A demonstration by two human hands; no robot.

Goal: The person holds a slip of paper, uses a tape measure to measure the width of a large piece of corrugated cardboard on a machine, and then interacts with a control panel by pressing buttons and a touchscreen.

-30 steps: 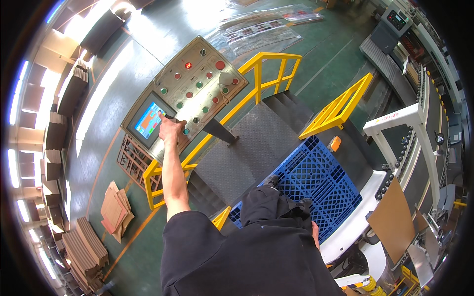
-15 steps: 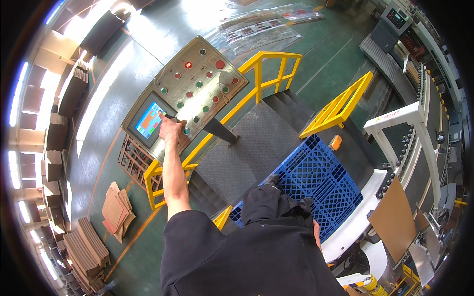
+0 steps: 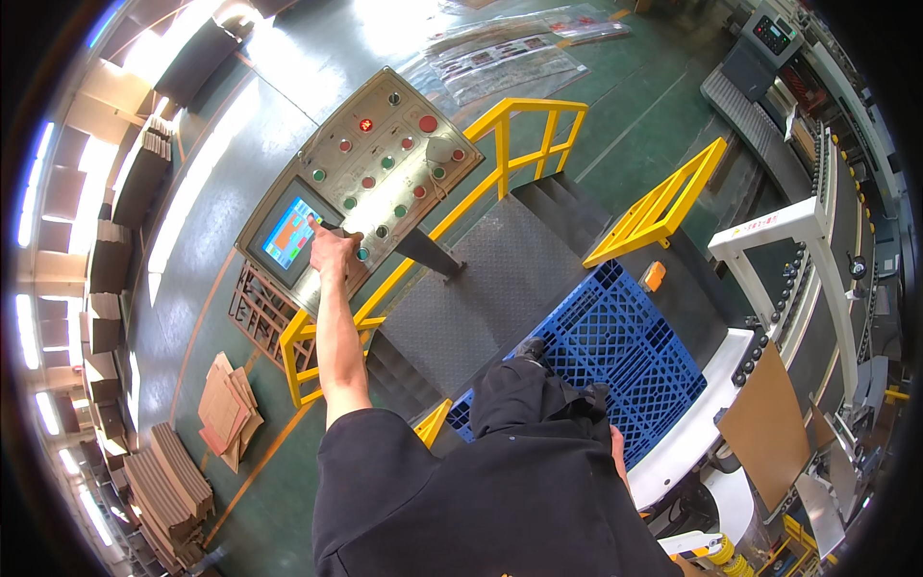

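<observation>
My left hand (image 3: 332,252) reaches forward to the touchscreen (image 3: 292,235) at the lower left of a tilted metal control panel (image 3: 370,111). Its index finger is stretched out with the tip at the lit display, and nothing is held. Whether the tip presses the glass cannot be made out. Green, red and black buttons and knobs spread over the panel, one of them lit red. Beside my right thigh hangs my right hand (image 3: 617,444), mostly covered by my dark clothing. Its fingers are hidden.
I stand on a blue plastic pallet (image 3: 625,356) beside a dark raised metal platform (image 3: 461,308). Yellow railings (image 3: 663,207) flank its steps. A roller conveyor with a white frame (image 3: 769,229) runs along the right. Cardboard sheets (image 3: 229,409) lie on the floor at left.
</observation>
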